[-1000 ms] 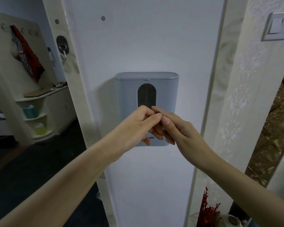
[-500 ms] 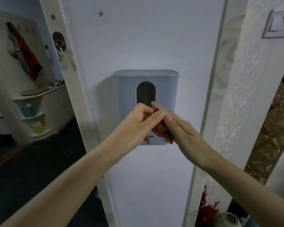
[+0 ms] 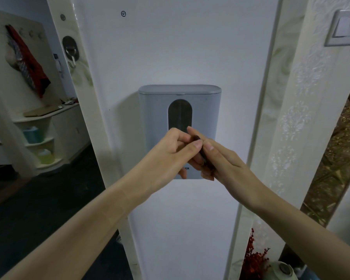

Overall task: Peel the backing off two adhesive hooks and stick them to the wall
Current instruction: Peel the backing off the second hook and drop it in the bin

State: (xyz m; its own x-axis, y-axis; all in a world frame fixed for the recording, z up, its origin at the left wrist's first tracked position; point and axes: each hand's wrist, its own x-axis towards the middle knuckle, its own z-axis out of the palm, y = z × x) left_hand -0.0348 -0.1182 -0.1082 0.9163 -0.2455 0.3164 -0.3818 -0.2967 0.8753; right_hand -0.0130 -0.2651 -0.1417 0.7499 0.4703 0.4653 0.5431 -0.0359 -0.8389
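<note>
Head view: fingertips (image 3: 197, 144) of left hand (image 3: 170, 152) and right hand (image 3: 228, 166) pinch one dark adhesive hook (image 3: 197, 138), in front of grey box (image 3: 156, 118) on white wall (image 3: 190, 47). Step, judged: peeling backing. Next: lift backing edge, strip it, press hook onto bare wall

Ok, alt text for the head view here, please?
The left hand and right hand pinch a small dark hook between them, before a grey box on a white wall. A metal hook sits upper left, a light switch upper right.

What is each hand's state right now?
Left hand: pinching a small dark piece, likely an adhesive hook.
Right hand: holding the same piece from the other side.
</note>
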